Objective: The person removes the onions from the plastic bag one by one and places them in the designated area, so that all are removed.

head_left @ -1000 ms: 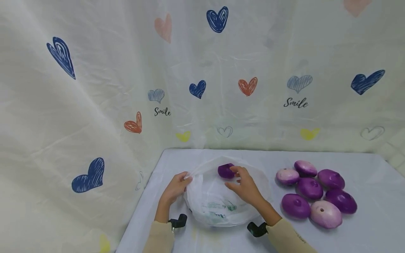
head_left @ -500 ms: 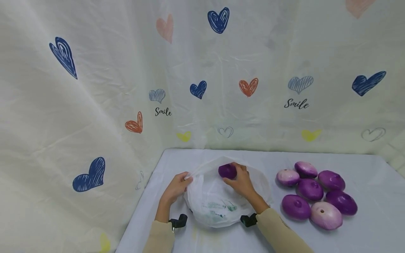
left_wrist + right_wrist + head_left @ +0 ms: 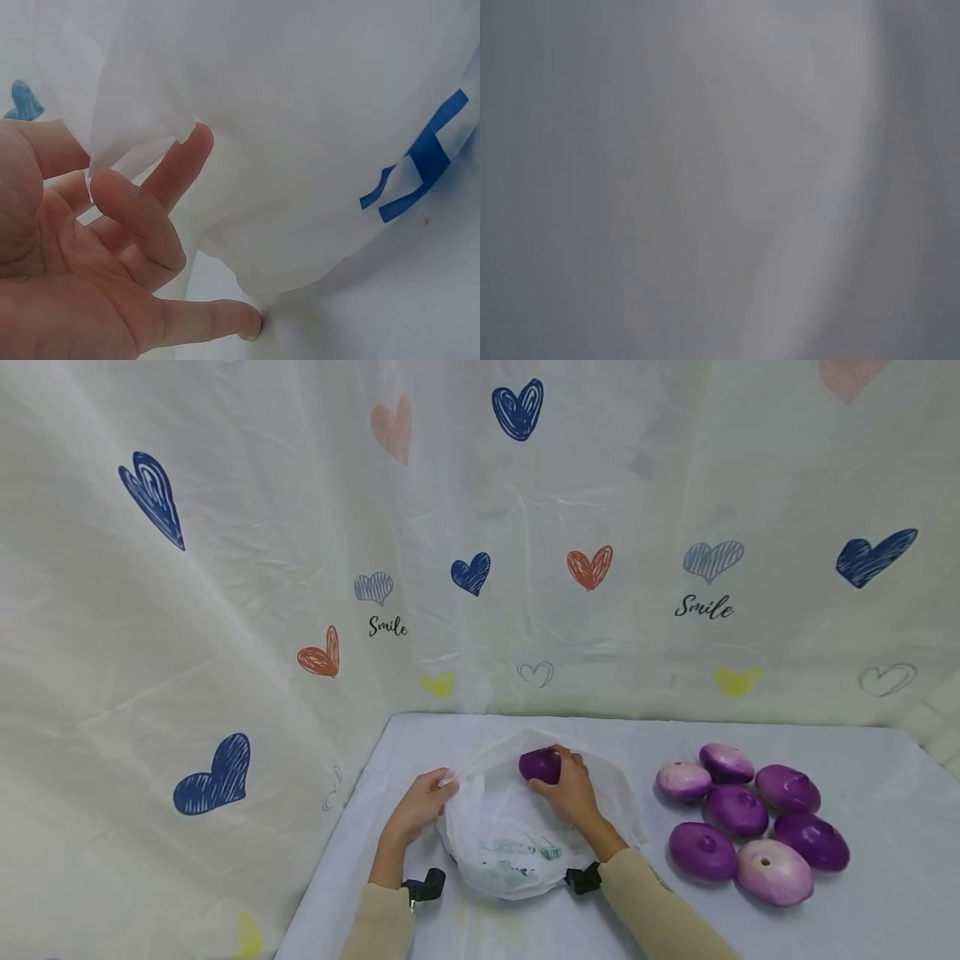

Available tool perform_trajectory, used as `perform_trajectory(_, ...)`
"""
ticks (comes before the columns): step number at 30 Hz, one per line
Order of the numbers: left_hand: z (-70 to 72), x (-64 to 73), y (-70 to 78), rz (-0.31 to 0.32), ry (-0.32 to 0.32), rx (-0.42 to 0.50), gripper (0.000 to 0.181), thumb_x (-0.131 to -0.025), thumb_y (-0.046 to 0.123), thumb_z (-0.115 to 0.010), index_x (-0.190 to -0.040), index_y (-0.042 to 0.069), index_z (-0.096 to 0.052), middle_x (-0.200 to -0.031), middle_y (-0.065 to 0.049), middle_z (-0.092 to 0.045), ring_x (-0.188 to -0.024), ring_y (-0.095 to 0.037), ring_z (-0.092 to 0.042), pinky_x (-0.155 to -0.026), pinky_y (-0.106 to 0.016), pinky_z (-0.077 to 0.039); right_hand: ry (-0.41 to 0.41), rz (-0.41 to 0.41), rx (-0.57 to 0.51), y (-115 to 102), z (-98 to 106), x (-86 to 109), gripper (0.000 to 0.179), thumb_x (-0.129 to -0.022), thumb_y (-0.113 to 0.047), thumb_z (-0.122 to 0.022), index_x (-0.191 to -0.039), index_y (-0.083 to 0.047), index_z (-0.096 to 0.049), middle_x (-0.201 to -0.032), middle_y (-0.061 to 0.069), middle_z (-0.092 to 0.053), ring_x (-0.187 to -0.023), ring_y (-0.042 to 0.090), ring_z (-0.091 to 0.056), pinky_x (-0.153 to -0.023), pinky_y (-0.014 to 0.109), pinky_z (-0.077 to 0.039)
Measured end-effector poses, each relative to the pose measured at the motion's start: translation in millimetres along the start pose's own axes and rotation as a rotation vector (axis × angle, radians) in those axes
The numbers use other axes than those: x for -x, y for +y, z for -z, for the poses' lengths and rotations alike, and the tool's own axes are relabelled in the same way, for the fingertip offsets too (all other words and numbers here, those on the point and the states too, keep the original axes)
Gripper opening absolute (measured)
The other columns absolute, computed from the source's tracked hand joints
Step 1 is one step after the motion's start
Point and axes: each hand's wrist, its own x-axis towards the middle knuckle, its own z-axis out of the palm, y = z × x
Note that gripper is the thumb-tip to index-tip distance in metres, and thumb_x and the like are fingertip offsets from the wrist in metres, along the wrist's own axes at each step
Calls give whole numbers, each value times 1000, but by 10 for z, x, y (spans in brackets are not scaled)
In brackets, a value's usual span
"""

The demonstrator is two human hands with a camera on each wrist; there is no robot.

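A white plastic bag [image 3: 502, 835] with green print stands on the table, its mouth spread wide. My left hand [image 3: 420, 806] pinches the bag's left rim; in the left wrist view, thin film [image 3: 142, 97] runs between its thumb and fingers. My right hand [image 3: 573, 789] reaches into the bag's mouth and grips a dark purple onion [image 3: 538, 766], fingers over its right side and thumb below. The bag's far wall rises behind this onion. Only a blurred pale surface [image 3: 780, 187] fills the right wrist view, so hand and onion are hidden there.
Several purple and pinkish onions [image 3: 737, 810] lie clustered on the white table [image 3: 600, 935] to the right of the bag. Behind the table hangs a pale curtain [image 3: 645, 485] printed with hearts. Black wrist cameras [image 3: 425, 885] sit below both hands.
My right hand has moved slightly left and closed its fingers round the dark purple onion, which it earlier only reached at with spread fingers. The left hand stays at the bag's rim.
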Motion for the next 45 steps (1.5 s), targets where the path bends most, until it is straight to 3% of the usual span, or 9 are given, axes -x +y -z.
perform_trajectory(11,-19,11,15,-16,8,-3,24,-105,21,-58,-122,7,-66,-73,1,-48,-61,-14,-45,-57,-25,-37,-2,5,23,3,91,93,74,-85,-21,-82,-147,-5,-44,-140,29,-46,-126,45,-56,-106,61,-46)
perform_trajectory(20,-14,10,10,-8,4,-18,27,-105,23,-59,-126,8,-65,-78,0,-50,-65,-15,-47,-60,-26,-40,-17,45,29,-24,231,225,71,-83,-23,-85,-143,-10,-49,-132,24,-52,-115,40,-61,-99,57,-53)
perform_trajectory(27,-5,10,21,-16,-5,-18,29,-105,22,-57,-130,7,-64,-77,-1,-51,-64,-15,-47,-60,-26,-40,-59,91,-10,-130,462,439,69,-81,-22,-87,-140,-12,-52,-130,19,-56,-109,33,-63,-92,49,-58)
perform_trajectory(35,7,26,28,-21,1,-23,27,-105,20,-57,-127,7,-64,-72,0,-48,-61,-15,-46,-58,-25,-38,-98,168,-64,-193,740,662,70,-81,-21,-88,-140,-13,-52,-129,16,-54,-112,32,-65,-93,46,-58)
perform_trajectory(41,10,25,17,-15,8,-30,26,-105,22,-57,-126,8,-65,-73,0,-49,-62,-15,-47,-58,-25,-38,-69,278,-74,-160,940,796,71,-79,-21,-89,-139,-11,-52,-128,14,-55,-115,33,-63,-90,41,-59)
perform_trajectory(45,9,26,12,-17,8,-29,26,-105,22,-57,-126,7,-65,-73,0,-49,-62,-15,-47,-58,-25,-38,-39,305,-89,-100,1068,872,72,-78,-19,-90,-138,-11,-53,-127,13,-55,-112,31,-62,-87,33,-59)
